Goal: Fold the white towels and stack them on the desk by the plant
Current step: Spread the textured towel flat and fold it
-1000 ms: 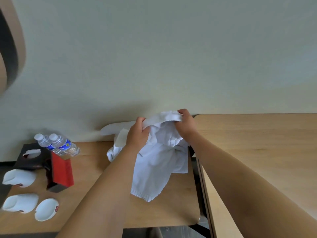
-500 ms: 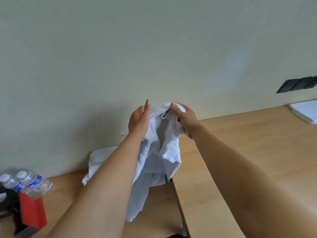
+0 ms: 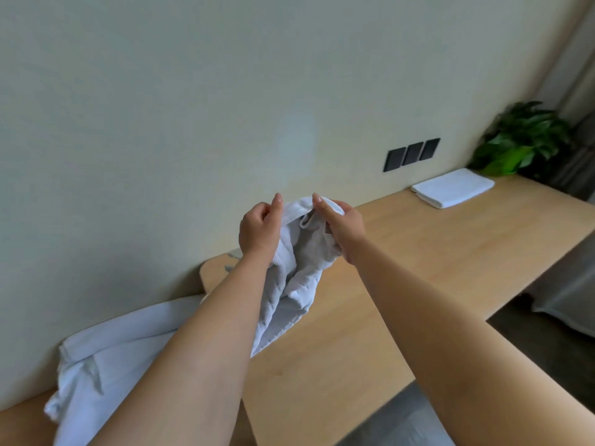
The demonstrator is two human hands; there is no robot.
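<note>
Wooden table bears a folded towel beside the plant; left hand and right hand fingers pinch a crumpled towel by its hem.

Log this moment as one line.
left hand: grips loose towel | right hand: grips loose towel | folded towel: on desk by plant

No text, label, brand, number or sign can be read anywhere in view.
</note>
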